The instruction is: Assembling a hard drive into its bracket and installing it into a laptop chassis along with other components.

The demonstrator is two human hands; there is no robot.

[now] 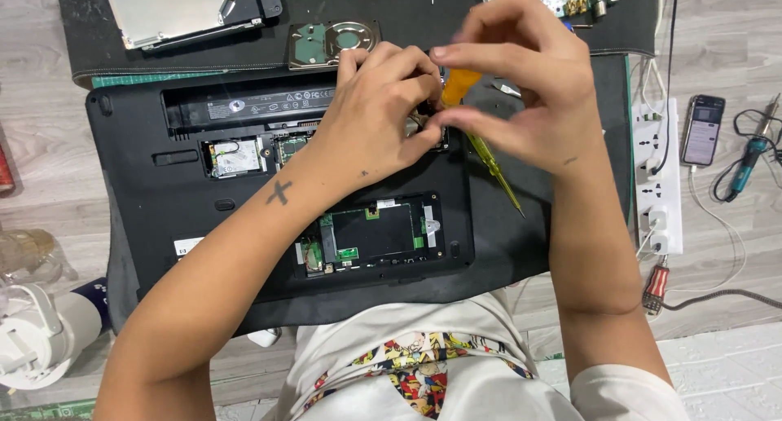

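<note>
A black laptop (pixel 163 201) lies upside down in front of me with its bottom covers off. Green circuit boards show in the open bays (pixel 371 233). My right hand (pixel 521 87) grips a screwdriver (pixel 489 156) with an orange and yellow-green handle, its shaft slanting down to the right. My left hand (pixel 379 115) pinches a small part at the laptop's middle bay, fingertips meeting the right hand's. What lies under the fingers is hidden.
A bare hard drive (pixel 334 44) and a silver optical drive (pixel 175 9) rest on a black mat behind the laptop. To the right are a white power strip (pixel 660 176), a phone (pixel 703 129) and a soldering iron (pixel 748 162). A white appliance (pixel 32 339) sits at lower left.
</note>
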